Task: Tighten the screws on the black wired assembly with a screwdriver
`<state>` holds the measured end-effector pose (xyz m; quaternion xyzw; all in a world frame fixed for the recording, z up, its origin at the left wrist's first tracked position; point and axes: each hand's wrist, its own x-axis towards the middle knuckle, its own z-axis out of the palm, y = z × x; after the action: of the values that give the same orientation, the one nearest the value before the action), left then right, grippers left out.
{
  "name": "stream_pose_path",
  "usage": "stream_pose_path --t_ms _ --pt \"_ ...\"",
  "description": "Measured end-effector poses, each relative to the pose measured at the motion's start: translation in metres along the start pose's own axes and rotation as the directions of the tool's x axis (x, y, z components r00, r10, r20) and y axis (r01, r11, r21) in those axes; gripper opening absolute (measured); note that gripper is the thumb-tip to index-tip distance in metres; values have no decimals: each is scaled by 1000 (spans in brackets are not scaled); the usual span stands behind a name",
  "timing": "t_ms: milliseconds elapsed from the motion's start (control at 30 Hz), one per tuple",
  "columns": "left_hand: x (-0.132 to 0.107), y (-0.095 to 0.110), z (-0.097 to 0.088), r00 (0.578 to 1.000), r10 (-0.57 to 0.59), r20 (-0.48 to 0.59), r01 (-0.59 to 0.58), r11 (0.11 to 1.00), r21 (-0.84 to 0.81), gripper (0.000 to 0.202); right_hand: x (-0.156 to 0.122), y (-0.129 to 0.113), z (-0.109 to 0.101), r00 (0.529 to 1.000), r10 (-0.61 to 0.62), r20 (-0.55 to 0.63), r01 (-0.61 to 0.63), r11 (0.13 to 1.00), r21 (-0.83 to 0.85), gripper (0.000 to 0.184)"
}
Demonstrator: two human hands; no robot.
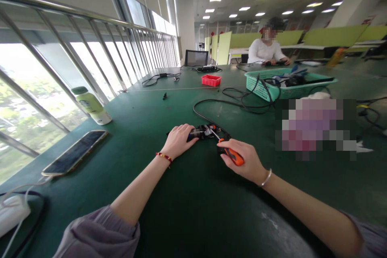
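On the green tabletop lies a black corded device (205, 131) with its inner parts exposed at the right end; its exact kind I cannot make out. My left hand (179, 139) is closed over the left end of it, pressing it to the table. In my right hand (246, 159) is an orange and black screwdriver (234, 156), held by the handle. Its metal shaft slants up and left, and the tip is at the exposed parts. A black cord runs from the device toward the back right.
A green basket (260, 88) of tools and cords stands at the back right, with a small red tray (211, 80) left of it. A phone (75, 151) and a bottle (92, 105) sit by the railing at left. Another person (264, 50) sits across the table.
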<state>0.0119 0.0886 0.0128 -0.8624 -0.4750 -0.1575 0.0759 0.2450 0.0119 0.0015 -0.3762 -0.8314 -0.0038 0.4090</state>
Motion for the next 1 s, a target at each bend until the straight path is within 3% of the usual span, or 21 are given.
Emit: stream_pose_path --t_ms 100,200,333,467,600,733,800,867,1000 --pt "-2 10 -13 990 -117 76 116 993 11 29 0 -7 3 997 -49 66 52 997 -48 13" --pt "-9 12 -27 965 -218 143 215 976 37 30 0 -9 2 991 -135 21 136 989 -61 7" --pt "-26 -11 -40 910 -361 204 344 932 115 27 0 -5 1 992 -126 -26 125 990 -60 6" --pt "-48 -54 -46 842 -530 103 500 838 220 30 -1 -2 4 997 -67 30 66 998 7 8" --pt "-67 -92 -46 783 -620 -59 597 720 354 32 -1 -2 6 995 -55 83 53 998 24 9" --pt "-78 -107 -45 673 -718 -177 733 616 287 37 -1 -4 5 983 -70 167 66 997 31 10" --pt "-80 -107 -45 641 -728 -242 767 602 222 37 0 -5 4 979 -71 193 66 997 31 11" --pt "-81 -106 -44 641 -700 -316 765 618 181 34 -1 -4 4 978 -66 199 62 998 28 12" --pt "-83 -107 -42 690 -627 -361 714 673 195 26 -1 -3 5 978 -68 198 65 998 24 12"
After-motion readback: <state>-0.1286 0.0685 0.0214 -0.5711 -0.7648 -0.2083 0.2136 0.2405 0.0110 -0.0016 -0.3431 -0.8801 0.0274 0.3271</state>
